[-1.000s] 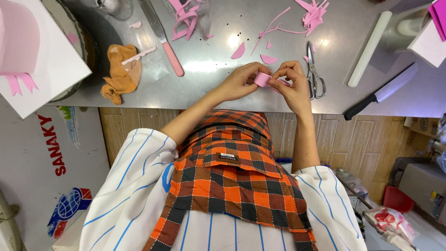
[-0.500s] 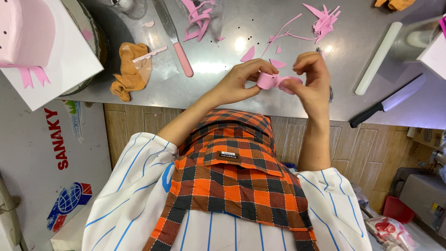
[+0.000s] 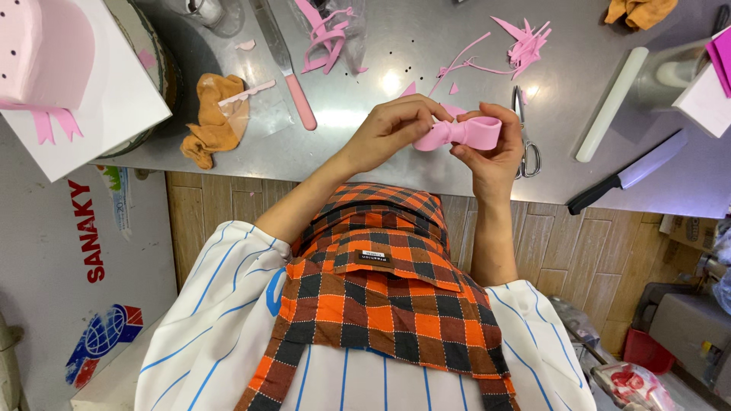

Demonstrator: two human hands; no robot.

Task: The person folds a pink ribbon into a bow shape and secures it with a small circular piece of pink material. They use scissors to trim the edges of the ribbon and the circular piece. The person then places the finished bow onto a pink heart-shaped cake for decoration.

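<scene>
Both of my hands hold a pink fondant bow [image 3: 474, 132] just above the steel table [image 3: 396, 164]. My left hand [image 3: 387, 135] pinches the bow's left loop and middle with its fingertips. Under the right loop, my right hand [image 3: 491, 164] grips it between thumb and fingers. The bow is pinched narrow at its centre, with a wider loop on the right. My checked orange apron and striped sleeves fill the lower part of the view.
Scissors [image 3: 525, 148] lie right behind my right hand. A black-handled knife [image 3: 624, 177] and a white rolling pin [image 3: 611, 104] lie to the right. A pink-handled palette knife [image 3: 288, 68], an orange cloth [image 3: 212, 122], pink scraps [image 3: 525, 46] and a pink cake on a white board [image 3: 114, 99] sit left and behind.
My hands have drawn closer to the camera with the pink piece. It has gone from a small folded strip to a bow shape pinched in the middle.
</scene>
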